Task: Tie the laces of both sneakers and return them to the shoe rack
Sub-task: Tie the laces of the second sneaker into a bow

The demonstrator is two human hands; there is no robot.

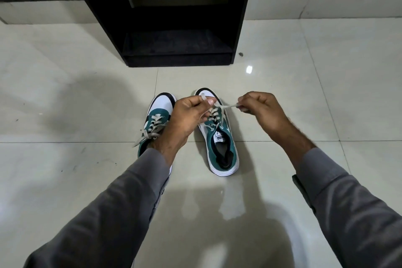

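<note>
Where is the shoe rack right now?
The black shoe rack stands top centre in the head view, on the tiled floor just beyond the two sneakers.

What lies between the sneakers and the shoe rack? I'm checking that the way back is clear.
In the head view, only bare floor tile lies between the sneakers' toes and the shoe rack. Both hands are raised over that pair.

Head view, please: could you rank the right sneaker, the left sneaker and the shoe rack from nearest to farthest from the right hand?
1. Right sneaker, just left of the right hand.
2. Left sneaker, further left.
3. Shoe rack, ahead by the wall.
</note>
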